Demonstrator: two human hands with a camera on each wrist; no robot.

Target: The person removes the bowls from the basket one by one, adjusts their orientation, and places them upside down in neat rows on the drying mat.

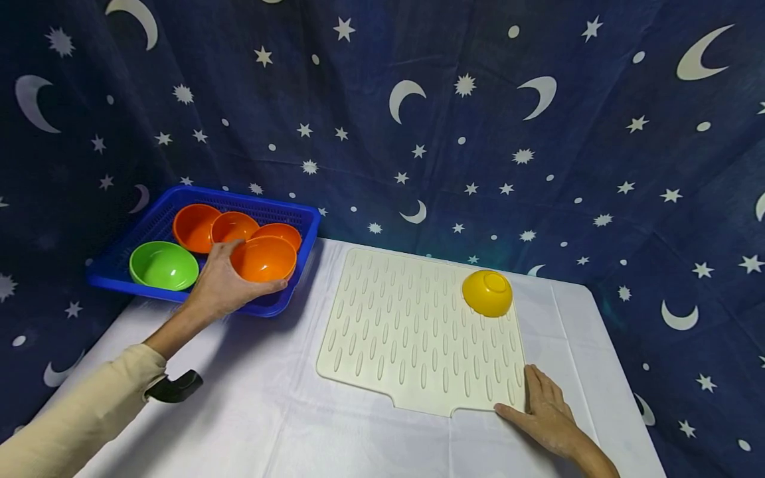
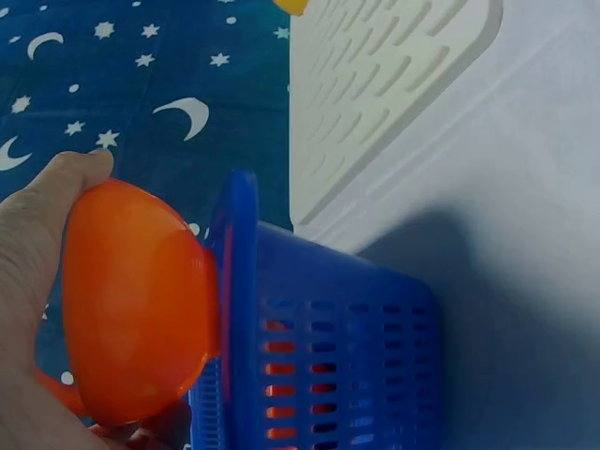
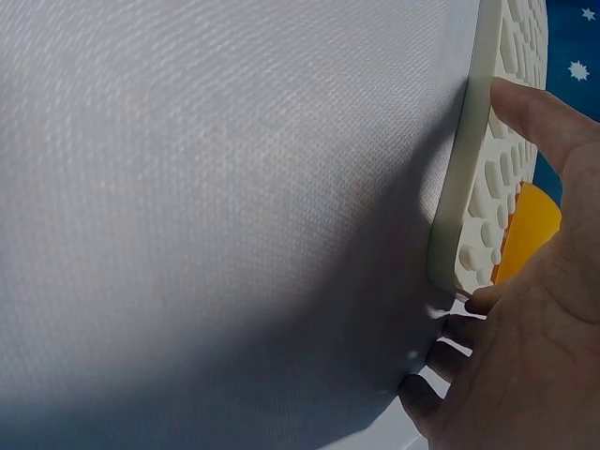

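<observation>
My left hand (image 1: 224, 282) grips an orange bowl (image 1: 265, 260) across its rim, thumb on the near side and fingers on the far side. In the left wrist view the held orange bowl (image 2: 141, 305) is tipped sideways, close to the rim of the blue basket (image 2: 242, 281). Behind it in the head view, several more orange bowls (image 1: 194, 227) and a green bowl (image 1: 164, 265) sit in the basket. My right hand (image 1: 546, 415) rests at the near right corner of a cream ridged draining board (image 1: 412, 332), thumb on its front edge, extended fingers along its side.
A yellow bowl (image 1: 487, 293) lies upside down at the board's far right corner. White cloth (image 1: 251, 411) covers the table. Dark blue curtains (image 1: 370, 99) with moons and stars rise behind and beside it. A black strap end (image 1: 175, 387) sticks out below the left sleeve.
</observation>
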